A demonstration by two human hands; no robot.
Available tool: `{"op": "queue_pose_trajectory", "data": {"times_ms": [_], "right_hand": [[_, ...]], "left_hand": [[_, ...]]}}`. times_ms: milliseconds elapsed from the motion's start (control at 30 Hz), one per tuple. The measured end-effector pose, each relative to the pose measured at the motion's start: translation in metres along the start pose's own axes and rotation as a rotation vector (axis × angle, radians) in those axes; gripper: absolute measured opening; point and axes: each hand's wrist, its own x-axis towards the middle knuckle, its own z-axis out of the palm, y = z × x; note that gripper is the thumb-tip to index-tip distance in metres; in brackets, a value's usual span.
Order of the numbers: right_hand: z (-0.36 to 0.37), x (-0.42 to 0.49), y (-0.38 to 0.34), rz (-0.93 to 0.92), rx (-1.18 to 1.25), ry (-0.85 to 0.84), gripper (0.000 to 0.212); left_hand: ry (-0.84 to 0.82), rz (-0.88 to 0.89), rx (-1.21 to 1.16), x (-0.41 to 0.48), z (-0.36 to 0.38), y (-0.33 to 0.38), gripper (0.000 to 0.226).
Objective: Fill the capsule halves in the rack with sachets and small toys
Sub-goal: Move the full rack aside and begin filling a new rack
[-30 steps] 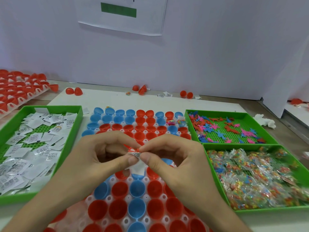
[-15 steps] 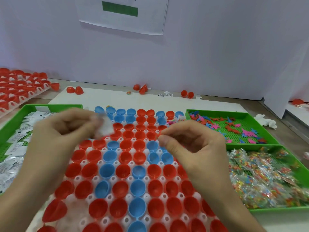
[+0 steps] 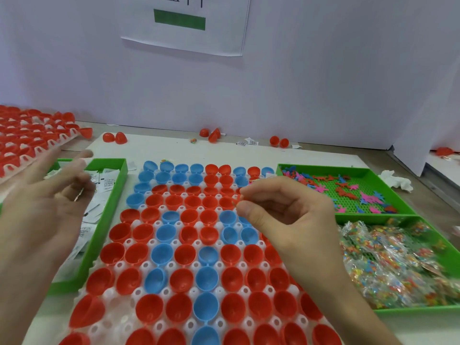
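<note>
Left hand (image 3: 47, 207) has swung off the rack (image 3: 117, 293) to above the sachet tray (image 3: 109, 215), fingers spread, blurred, holding nothing I can make out. Right hand (image 3: 286, 215) hangs over the rack's right rows, thumb and forefinger pinching a small red piece (image 3: 236, 200). Capsule halves (image 3: 189, 235) below sit open-side up. Toy tray (image 3: 323, 167) and bagged-toy tray (image 3: 410, 310) lie to the right on the tabletop.

Nothing legible. White paper sheet (image 3: 185, 33) taped to the wall carries a solid green bar (image 3: 179, 19) and, above it, only the lower ends of black strokes (image 3: 179, 0) cut off by the top edge, so no character can be made out. Small white sachets (image 3: 107, 183) in the green plastic tray (image 3: 117, 195) at left bear fine black print, too small to read.
</note>
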Motion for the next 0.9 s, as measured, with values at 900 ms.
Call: {"op": "queue_pose_trajectory", "data": {"times_ms": [900], "right_hand": [[0.012,-0.007,0.002,-0.139,-0.180,-0.264,0.013]], "left_hand": [[-0.577,-0.177,0.303,-0.097,0.167,0.086,0.034]]}}
